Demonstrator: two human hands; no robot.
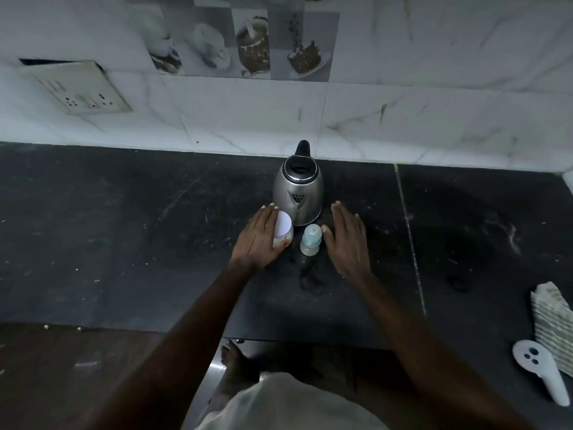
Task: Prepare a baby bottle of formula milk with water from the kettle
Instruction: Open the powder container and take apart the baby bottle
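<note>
A steel kettle [298,190] with a black handle stands on the dark counter [124,228] near the wall, its lid open. In front of it stands a small baby bottle [310,239] with a pale blue cap on. Left of the bottle is a formula tin [283,229] with a white lid. My left hand [259,238] lies flat against the tin's left side, fingers extended. My right hand [347,237] is flat just right of the bottle, fingers together, thumb tip close to the bottle. Neither hand grips anything.
A folded striped cloth [553,324] and a white controller [541,373] lie at the counter's right edge. A wall socket plate [82,88] sits at the upper left. A bare foot [235,364] shows below the counter's front edge.
</note>
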